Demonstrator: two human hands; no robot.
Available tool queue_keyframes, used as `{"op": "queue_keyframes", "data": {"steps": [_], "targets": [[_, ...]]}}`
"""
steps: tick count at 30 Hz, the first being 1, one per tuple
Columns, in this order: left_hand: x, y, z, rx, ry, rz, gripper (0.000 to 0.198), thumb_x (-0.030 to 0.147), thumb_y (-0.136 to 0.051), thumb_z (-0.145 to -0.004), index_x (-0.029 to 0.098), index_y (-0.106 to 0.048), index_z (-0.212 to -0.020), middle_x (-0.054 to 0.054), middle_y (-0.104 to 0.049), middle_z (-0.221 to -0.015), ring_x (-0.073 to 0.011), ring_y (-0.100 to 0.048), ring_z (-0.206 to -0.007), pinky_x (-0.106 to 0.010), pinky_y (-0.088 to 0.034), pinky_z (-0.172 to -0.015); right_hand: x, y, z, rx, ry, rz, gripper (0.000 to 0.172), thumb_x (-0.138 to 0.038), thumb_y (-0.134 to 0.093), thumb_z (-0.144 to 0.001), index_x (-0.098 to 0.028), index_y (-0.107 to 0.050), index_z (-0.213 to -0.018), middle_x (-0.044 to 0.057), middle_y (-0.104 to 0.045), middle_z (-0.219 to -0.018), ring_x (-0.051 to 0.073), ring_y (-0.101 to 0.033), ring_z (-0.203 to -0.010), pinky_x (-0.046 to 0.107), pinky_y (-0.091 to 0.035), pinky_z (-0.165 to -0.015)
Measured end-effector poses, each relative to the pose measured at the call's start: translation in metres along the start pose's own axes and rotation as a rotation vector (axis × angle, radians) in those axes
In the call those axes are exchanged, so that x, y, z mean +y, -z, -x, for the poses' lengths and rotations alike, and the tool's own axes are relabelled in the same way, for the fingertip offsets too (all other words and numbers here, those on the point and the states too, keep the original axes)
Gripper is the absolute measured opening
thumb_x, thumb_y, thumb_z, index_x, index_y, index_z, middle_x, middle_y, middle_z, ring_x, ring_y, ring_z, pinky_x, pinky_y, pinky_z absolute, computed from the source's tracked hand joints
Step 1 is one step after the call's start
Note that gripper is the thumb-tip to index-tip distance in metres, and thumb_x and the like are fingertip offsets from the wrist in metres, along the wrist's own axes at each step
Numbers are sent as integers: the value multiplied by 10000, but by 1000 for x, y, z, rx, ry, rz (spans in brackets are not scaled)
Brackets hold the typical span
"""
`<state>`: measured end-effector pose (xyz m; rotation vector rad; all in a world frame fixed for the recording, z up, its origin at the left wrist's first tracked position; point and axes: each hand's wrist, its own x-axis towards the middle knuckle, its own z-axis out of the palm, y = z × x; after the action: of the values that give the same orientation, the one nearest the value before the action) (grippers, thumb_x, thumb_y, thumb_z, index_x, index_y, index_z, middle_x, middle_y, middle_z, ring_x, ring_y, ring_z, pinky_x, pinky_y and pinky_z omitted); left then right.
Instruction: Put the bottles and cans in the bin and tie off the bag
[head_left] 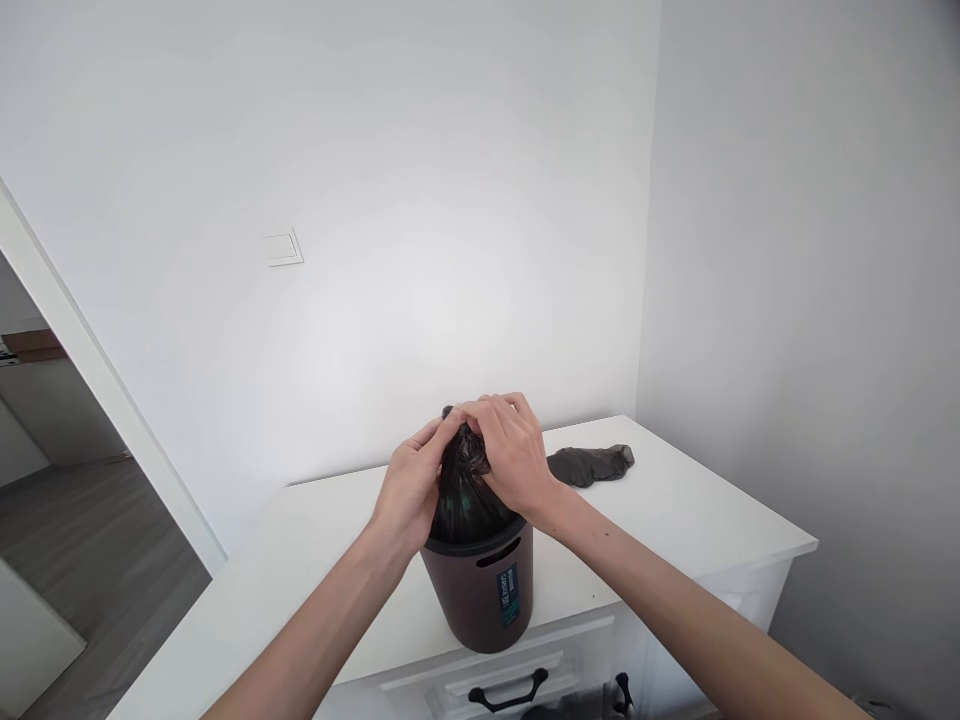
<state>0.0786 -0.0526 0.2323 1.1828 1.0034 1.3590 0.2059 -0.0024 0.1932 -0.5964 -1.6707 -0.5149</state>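
A black plastic garbage bag [466, 505] bulges up out of a dark brown trash bin [480, 590], its top gathered and twisted. The bin stands upright near the front edge of the white cabinet top. My left hand [412, 475] grips the bag's neck from the left, thumb and fingers pinched near the tip. From the right, my right hand [511, 445] curls its fingers over the same gathered neck. Part of the neck is hidden behind my fingers. Behind my right hand lies a second crumpled black bag [592, 466].
The white cabinet [675, 510] has drawers with black handles [508, 692] along its front. A white wall with a light switch [282, 248] rises behind it, and another wall closes the right side. At left, a door frame [97, 365] opens onto a grey floor.
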Motion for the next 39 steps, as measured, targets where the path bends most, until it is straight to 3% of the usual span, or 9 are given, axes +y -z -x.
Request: {"op": "queue_keyframes", "data": {"steps": [7,14,20,25,29,31,34,36,39], "targets": [[-11,9,-16,77,1,106,357,472,-916,-674,202,-740,-830,10,-714,-787,-141,-628,-744,-267,-482,-702,13,-7,10,-137,57,-23,207,-53,-465,-973,-224,-579,-945,21,-663,-858,171,-566,-752,298,-403,-698],[-22,29,-28,130,-23,-15,491,564,-919,-619,171,-755,-863,-86,-787,-927,-222,-702,-865,-356,-524,-825,16,5,34,-177,107,-29,240,-79,-487,-983,-226,-623,-851,17,-664,-802,163,-557,-713,309,-389,-660],[-40,58,-57,338,-94,-184,465,575,-925,-556,183,-755,-740,-122,-799,-982,-279,-675,-1042,-362,-487,-883,11,21,69,-230,-62,-117,235,-132,-513,-1000,-221,-652,-832,12,-644,-736,160,-549,-662,299,-382,-620],[-46,70,-68,343,-77,-206,474,590,-922,-552,172,-751,-696,-151,-792,-919,-288,-665,-986,-385,-481,-847,6,46,76,-281,-246,-232,214,-214,-641,-975,-226,-623,-762,-2,-649,-709,169,-551,-678,297,-404,-634],[-33,62,-55,278,-114,-233,464,599,-897,-604,180,-773,-758,-138,-796,-1002,-267,-651,-1002,-360,-467,-851,6,57,67,-406,-358,-214,209,-213,-673,-951,-232,-596,-758,-14,-674,-745,180,-581,-737,294,-424,-660],[-22,51,-41,240,-156,-244,453,600,-873,-650,185,-777,-804,-126,-797,-1037,-251,-650,-992,-347,-469,-860,6,52,60,-477,-422,-212,97,-293,-675,-961,-240,-637,-889,-5,-703,-849,174,-616,-752,284,-437,-648],[-6,29,-17,157,-239,-272,431,597,-821,-727,186,-774,-850,-126,-801,-1050,-249,-661,-957,-344,-489,-846,3,30,45,-560,-397,-176,332,-465,-716,-927,-254,-646,-1174,41,-713,-1052,168,-646,-755,278,-431,-621],[2,18,-5,124,-303,-307,405,581,-814,-743,193,-767,-848,-122,-804,-1037,-261,-667,-965,-350,-493,-857,1,13,36,-639,-322,-113,287,-468,-728,-917,-253,-690,-1104,45,-712,-996,169,-639,-724,270,-382,-579],[8,17,8,122,-374,-369,378,572,-792,-778,205,-754,-862,-111,-802,-1040,-277,-670,-1026,-372,-477,-943,0,-2,22,-694,-296,-59,216,-370,-691,-948,-240,-691,-776,17,-681,-771,172,-610,-685,270,-327,-565]]}}
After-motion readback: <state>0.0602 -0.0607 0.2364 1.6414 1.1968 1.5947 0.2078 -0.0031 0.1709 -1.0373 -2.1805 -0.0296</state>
